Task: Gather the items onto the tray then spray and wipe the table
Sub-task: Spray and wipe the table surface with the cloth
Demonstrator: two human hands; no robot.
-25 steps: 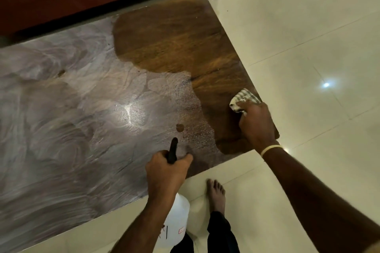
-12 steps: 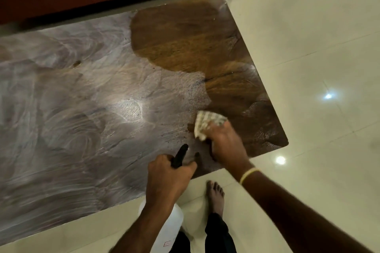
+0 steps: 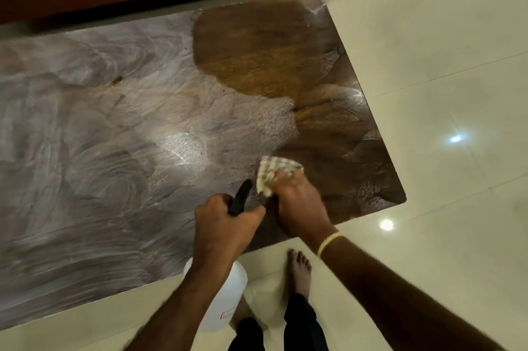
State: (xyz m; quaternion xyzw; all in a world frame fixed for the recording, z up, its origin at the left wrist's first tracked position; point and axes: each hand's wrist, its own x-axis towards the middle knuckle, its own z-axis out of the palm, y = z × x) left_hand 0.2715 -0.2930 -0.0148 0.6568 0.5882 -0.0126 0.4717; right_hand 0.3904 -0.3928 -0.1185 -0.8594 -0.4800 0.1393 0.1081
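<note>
My right grip (image 3: pixel 300 202) bunches the soft, limp checked cloth (image 3: pixel 274 172) near the table's (image 3: pixel 114 150) right corner; left grip (image 3: pixel 225 225) clamps the rigid white plastic spray bottle (image 3: pixel 225 302) by its black neck.

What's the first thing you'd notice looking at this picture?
The table stands out: mostly smeared milky grey, with a dark brown wood patch at its right end. Near its front edge, the right hand presses a checked cloth, beside the left hand gripping a spray bottle.
</note>
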